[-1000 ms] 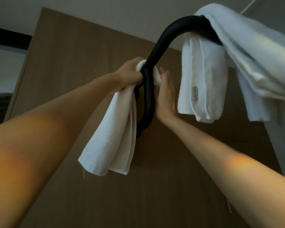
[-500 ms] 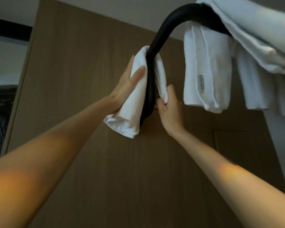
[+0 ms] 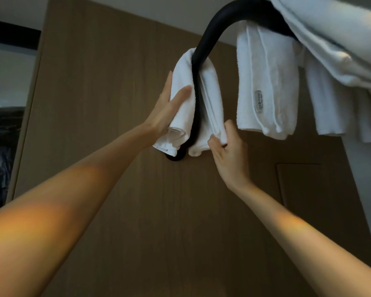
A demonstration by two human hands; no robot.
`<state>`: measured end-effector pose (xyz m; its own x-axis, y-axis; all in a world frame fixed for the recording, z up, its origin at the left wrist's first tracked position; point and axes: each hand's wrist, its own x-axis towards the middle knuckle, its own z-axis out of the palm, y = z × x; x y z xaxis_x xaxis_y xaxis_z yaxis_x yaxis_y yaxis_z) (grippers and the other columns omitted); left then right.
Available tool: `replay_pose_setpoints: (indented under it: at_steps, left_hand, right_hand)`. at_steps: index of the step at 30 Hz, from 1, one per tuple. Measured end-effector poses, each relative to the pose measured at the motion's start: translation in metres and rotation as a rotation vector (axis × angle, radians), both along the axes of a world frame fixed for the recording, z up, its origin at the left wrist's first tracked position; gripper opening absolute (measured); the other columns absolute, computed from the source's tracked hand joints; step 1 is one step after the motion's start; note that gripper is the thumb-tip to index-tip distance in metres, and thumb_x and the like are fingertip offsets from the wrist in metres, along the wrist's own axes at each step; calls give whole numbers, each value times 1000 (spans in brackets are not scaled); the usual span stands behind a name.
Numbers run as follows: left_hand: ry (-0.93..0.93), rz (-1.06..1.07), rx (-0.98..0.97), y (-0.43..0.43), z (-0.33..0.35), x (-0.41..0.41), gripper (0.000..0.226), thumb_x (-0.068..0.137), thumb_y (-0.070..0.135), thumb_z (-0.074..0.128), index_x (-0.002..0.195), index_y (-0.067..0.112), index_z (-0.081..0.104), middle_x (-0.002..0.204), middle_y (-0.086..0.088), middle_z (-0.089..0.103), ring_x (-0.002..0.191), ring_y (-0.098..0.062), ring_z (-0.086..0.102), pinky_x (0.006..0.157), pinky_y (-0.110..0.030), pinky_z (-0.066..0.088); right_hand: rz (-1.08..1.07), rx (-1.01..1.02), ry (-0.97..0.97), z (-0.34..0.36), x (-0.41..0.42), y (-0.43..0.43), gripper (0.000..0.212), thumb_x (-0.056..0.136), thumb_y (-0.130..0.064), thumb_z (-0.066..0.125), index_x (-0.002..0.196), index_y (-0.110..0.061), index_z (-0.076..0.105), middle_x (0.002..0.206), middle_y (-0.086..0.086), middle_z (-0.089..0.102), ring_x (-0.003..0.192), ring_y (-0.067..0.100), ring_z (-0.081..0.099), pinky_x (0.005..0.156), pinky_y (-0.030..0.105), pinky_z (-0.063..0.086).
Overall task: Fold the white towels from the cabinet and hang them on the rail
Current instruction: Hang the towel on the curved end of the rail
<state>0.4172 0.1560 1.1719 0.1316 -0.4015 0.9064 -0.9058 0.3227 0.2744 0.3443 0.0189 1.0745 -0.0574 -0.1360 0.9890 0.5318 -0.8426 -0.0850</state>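
Left hand (image 3: 169, 108) flat and spread, palm pressed against the near half of a small folded towel (image 3: 183, 97), thumb lying across the cloth; not clenched, just smoothing. Towel draped over the black rail (image 3: 198, 86), one half on each side of the bar, lower edges hanging just above the rail's foot on the brown wall panel (image 3: 107, 93). Right hand (image 3: 229, 151) pinching the far half's bottom corner between thumb and fingers, closed on the cloth. Just right of that pinch, a second folded towel (image 3: 268, 82) hanging from the rail's upper run, grey label facing out. Further right and above, more white towels (image 3: 334, 48) bunched over the bar.
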Motion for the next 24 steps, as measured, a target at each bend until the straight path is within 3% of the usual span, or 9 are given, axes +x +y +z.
replay_pose_setpoints:
  at_steps: [4, 6, 8, 12, 15, 19, 21, 23, 24]
  left_hand:
    - [82, -9, 6, -3, -3, -1, 75, 84, 69, 45, 149, 41, 20, 149, 9, 38, 132, -9, 40, 110, -39, 34]
    - [132, -11, 11, -7, -7, -1, 75, 84, 68, 43, 150, 37, 22, 146, 7, 42, 127, -9, 45, 99, -28, 40]
    - [184, -10, 22, -11, -12, 1, 73, 89, 67, 41, 150, 33, 23, 143, 3, 46, 124, -11, 49, 88, -21, 41]
    - [216, -18, 38, -13, -14, 1, 78, 86, 69, 43, 150, 31, 24, 139, 2, 50, 117, -10, 54, 87, -22, 43]
    - [253, -10, 39, -11, -16, -3, 67, 92, 63, 39, 150, 31, 26, 135, 7, 51, 106, 2, 52, 75, -16, 38]
    - [243, 5, 36, -10, -19, -5, 65, 92, 64, 39, 147, 31, 31, 132, 6, 55, 116, -5, 53, 89, -23, 40]
    - [228, 13, -7, -12, -18, -2, 68, 91, 65, 40, 148, 29, 30, 139, 4, 51, 123, -9, 50, 98, -27, 39]
    - [184, 24, -35, -13, -18, -3, 77, 85, 69, 42, 148, 28, 31, 144, 2, 47, 128, -12, 47, 106, -33, 38]
    - [175, 23, -45, -14, -19, -4, 81, 81, 71, 43, 148, 28, 31, 145, 2, 46, 129, -12, 47, 108, -35, 37]
  right_hand:
    - [211, 42, 61, 4, -2, 16, 14, 82, -2, 61, 83, -16, 59, 75, -2, 59, 66, 6, 54, 59, 17, 45]
    - [326, 129, 115, 6, 1, 23, 16, 79, -9, 64, 94, -8, 58, 82, 9, 64, 75, 25, 63, 68, 39, 57]
    - [364, 191, 147, 7, 8, 27, 33, 75, -13, 66, 102, -10, 48, 86, 1, 64, 82, 23, 65, 75, 52, 56]
    - [441, 216, 170, 8, 17, 24, 54, 77, -21, 60, 124, -33, 38, 111, -7, 62, 99, 14, 65, 86, 48, 56]
    - [423, 201, 213, 12, 17, 17, 55, 87, -24, 48, 137, -43, 38, 121, -14, 61, 112, 8, 60, 97, 45, 51]
    - [313, 219, 122, 5, 17, 23, 53, 91, -21, 43, 142, -33, 43, 126, -5, 63, 119, 12, 58, 101, 44, 49]
    - [268, 200, 59, 0, 14, 26, 51, 96, -12, 42, 144, -28, 44, 123, -14, 63, 114, 1, 58, 99, 31, 49]
    - [244, 184, 24, -4, 9, 27, 52, 96, -6, 43, 144, -27, 45, 107, -29, 62, 100, -11, 58, 90, 16, 49]
    - [242, 183, 19, -5, 8, 28, 53, 96, -5, 43, 144, -27, 45, 103, -31, 61, 97, -12, 59, 88, 15, 50]
